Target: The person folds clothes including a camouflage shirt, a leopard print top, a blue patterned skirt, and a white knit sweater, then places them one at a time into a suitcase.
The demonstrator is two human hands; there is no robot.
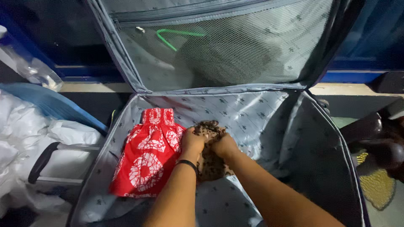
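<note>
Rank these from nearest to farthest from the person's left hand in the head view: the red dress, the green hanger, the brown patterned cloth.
1. Brown patterned cloth: gripped under the left hand, mid-suitcase.
2. Red dress: lying just left of that hand.
3. Green hanger: far up, behind the lid's mesh pocket.

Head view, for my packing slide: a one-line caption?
Both hands press a brown patterned garment into an open suitcase beside a red dress.
</note>
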